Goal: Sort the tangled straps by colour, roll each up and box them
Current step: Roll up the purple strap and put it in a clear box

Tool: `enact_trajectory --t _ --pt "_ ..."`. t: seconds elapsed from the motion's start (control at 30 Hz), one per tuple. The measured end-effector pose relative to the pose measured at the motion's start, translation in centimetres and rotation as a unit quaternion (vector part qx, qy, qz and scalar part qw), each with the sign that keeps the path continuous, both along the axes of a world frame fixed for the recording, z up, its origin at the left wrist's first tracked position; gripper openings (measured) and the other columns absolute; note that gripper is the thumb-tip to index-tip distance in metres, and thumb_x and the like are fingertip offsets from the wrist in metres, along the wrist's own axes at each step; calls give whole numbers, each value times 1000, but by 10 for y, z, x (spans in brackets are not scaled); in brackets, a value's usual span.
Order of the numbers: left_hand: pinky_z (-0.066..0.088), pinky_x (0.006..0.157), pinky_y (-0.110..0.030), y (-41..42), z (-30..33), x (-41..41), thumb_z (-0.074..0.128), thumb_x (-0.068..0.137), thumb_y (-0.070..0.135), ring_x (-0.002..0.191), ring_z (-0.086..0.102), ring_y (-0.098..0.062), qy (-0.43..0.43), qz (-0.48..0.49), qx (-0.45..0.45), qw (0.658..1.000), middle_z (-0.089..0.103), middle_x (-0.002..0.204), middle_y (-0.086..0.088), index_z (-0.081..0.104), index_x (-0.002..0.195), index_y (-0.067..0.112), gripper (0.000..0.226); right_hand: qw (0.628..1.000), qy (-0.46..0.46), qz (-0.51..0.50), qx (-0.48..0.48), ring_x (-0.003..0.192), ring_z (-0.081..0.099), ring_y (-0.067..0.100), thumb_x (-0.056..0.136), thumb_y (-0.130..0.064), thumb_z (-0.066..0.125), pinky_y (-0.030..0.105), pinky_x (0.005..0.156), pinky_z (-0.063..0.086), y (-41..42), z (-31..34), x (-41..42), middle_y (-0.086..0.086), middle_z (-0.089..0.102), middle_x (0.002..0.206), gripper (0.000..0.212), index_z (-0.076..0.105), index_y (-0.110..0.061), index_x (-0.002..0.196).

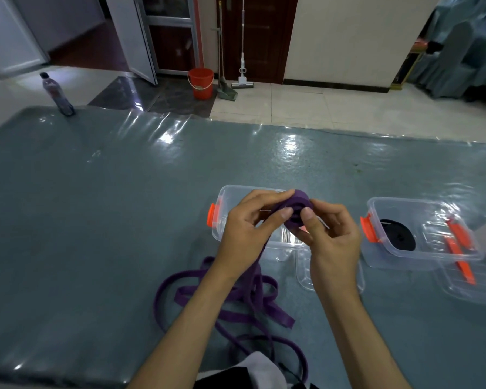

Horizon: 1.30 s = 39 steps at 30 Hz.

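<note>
Both my hands hold a partly wound roll of purple strap (299, 204) above a clear plastic box (222, 197) with orange clips. My left hand (247, 228) pinches the strap where it feeds onto the roll. My right hand (331, 234) grips the roll with thumb and fingers. The loose rest of the purple strap (236, 307) trails down under my left wrist and lies in tangled loops on the table near me. A second clear box (421, 237) at the right holds a rolled black strap (399, 237).
Clear lids lie on the grey-blue plastic-covered table (96, 220): one (303, 270) under my right wrist, one with orange clips (472, 279) by the right box. A bottle (58, 94) stands at the table's far left corner. A red bucket (201, 82) and mops stand on the floor beyond.
</note>
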<state>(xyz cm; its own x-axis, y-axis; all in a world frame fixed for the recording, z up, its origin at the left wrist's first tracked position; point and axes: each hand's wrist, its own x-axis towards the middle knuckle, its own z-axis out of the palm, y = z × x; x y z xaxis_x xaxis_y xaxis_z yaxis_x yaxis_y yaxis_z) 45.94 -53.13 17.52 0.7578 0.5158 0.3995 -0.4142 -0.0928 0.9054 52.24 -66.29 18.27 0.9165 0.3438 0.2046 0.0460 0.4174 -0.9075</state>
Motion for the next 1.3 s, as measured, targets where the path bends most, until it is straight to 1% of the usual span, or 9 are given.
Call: enact_trajectory --t 0.27,0.5,0.6,0.77,0.87,1.0,1.1,1.2,1.3 --pt "55 104 -32 -4 -7 0 82 90 21 122 70 -26 5 -29 -30 999 74 127 0 75 125 36 39 1000 16 -18 5 103 76 19 100 -14 71 30 78 63 2 2 2 -2 77 110 18 75 -26 113" --pt "57 101 -30 -8 -6 -2 83 89 13 116 74 -23 2 3 -64 998 78 120 0 78 119 30 35 996 68 32 46 111 70 22 101 -16 63 29 83 61 7 2 -1 8 70 119 38 63 -24 138" --pt "56 98 -26 -11 -1 -2 82 90 15 114 74 -21 8 11 -67 998 79 118 2 78 118 32 33 996 64 41 36 110 71 22 103 -18 63 30 85 61 7 3 -2 5 74 115 30 68 -26 131" --pt "56 98 -25 -4 9 -6 79 93 15 113 74 -20 -6 24 -94 995 79 117 0 78 117 26 27 996 -57 26 -60 114 74 30 100 -17 72 41 96 61 2 5 4 11 77 116 17 76 -19 116" --pt "56 93 -21 -1 13 -9 77 95 14 110 75 -18 -7 36 -90 995 79 113 0 76 113 22 20 995 -48 50 -67 107 77 32 92 -20 81 45 93 63 -3 6 6 13 79 111 19 76 -16 109" --pt "56 94 -22 -2 10 -9 72 99 12 110 74 -19 14 34 -75 996 78 111 -1 74 113 14 14 988 -91 72 -103 105 76 26 91 -26 82 44 90 64 -7 10 10 6 78 112 26 74 -25 116" --pt "57 95 -23 0 8 -12 74 96 8 109 75 -18 11 26 -55 998 79 111 2 76 110 21 19 982 -99 101 -127 109 75 32 91 -26 83 50 92 62 -11 12 15 8 77 116 26 75 -21 116" --pt "57 96 -24 -3 8 -13 79 90 3 111 76 -18 4 16 -58 998 80 113 2 80 109 21 26 992 -63 67 -92 102 77 32 85 -25 87 43 85 65 -14 15 16 11 79 105 22 78 -19 105" --pt "57 96 -24 1 9 -12 77 92 3 116 72 -18 7 1 -30 1000 77 118 -1 79 115 19 28 992 -93 31 -76 102 77 32 89 -26 84 34 80 64 -14 14 14 10 79 106 20 78 -20 107"
